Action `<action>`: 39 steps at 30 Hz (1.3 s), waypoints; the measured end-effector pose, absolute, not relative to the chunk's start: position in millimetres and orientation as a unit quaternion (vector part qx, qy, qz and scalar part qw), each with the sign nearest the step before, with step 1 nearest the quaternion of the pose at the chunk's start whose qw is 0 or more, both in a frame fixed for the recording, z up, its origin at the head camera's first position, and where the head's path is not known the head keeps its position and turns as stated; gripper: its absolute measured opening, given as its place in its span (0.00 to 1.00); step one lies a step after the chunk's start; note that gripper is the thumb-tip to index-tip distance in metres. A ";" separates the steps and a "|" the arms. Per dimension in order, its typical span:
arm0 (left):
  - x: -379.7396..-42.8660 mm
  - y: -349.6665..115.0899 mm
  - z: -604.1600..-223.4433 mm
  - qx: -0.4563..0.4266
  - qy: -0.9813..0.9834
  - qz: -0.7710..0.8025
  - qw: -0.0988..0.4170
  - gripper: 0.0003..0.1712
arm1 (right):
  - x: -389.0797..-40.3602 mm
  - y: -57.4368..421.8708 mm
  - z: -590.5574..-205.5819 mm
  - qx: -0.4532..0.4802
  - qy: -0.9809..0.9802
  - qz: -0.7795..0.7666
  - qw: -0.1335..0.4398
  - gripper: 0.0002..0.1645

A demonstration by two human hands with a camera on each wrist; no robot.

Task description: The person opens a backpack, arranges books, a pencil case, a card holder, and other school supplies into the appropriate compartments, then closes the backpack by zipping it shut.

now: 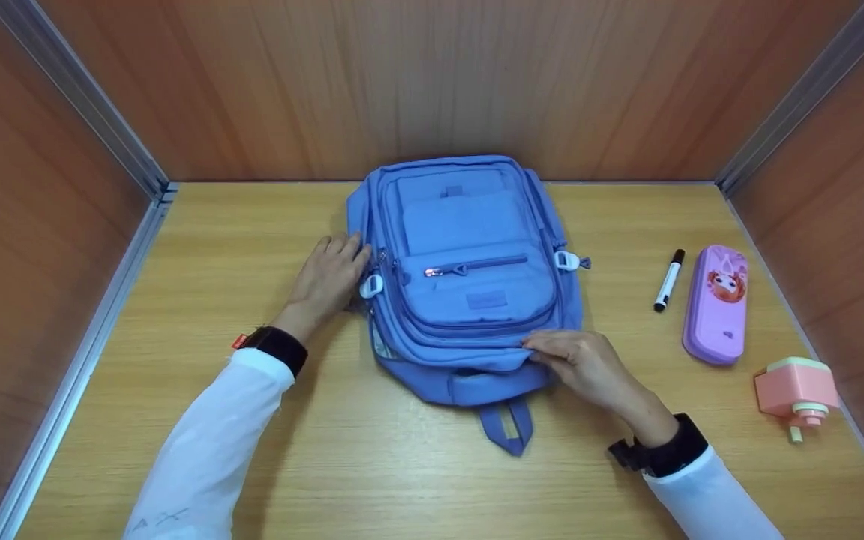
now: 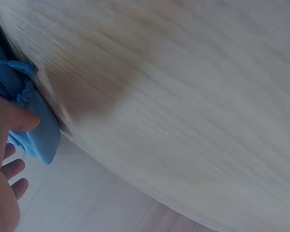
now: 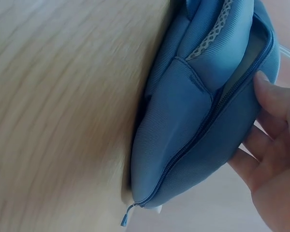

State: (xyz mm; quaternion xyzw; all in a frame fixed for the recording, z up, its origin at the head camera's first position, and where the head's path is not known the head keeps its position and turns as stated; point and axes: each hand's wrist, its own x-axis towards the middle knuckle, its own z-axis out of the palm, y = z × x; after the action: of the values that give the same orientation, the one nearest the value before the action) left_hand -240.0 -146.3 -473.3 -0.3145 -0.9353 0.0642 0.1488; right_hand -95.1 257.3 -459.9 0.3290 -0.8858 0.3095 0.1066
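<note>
My blue backpack [image 1: 439, 291] lies front side up on the bench [image 1: 237, 217], a zip parted at its near end. The fingers of my right hand [image 1: 588, 366] pinch the fabric beside that opening; those of my left hand [image 1: 325, 274] rest, loosely relaxed, against its left side. Right: marker [image 1: 670, 281], purple case [image 1: 711, 322], pink object [image 1: 796, 386].

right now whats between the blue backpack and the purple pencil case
A black-and-white marker lies on the tabletop between the backpack and the pencil case, nearer the case; the head view shows it.
</note>
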 end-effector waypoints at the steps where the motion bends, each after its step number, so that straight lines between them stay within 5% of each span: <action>1: -240.0 -147.0 -473.7 -0.317 -0.935 0.065 0.148 0.29 | -95.5 257.4 -460.3 0.326 -0.887 0.309 0.109 0.18; 11: -226.7 -152.5 -466.6 -0.349 -0.926 0.050 0.139 0.14 | -102.2 260.1 -457.9 0.309 -0.893 0.288 0.157 0.17; 27: -205.9 -155.4 -469.9 -0.383 -0.915 0.013 0.124 0.12 | -89.1 249.8 -452.1 0.342 -0.882 0.288 0.149 0.30; 39: -186.0 -149.2 -479.2 -0.396 -0.908 -0.037 0.134 0.14 | -67.5 216.2 -459.1 0.398 -0.882 0.203 0.148 0.23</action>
State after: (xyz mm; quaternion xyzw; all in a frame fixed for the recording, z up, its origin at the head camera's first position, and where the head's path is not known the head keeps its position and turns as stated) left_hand -186.0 -149.2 -479.2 -0.3962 -0.9076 -0.0369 0.1341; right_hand -67.5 216.2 -459.1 0.3978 -0.8824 0.2032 0.1480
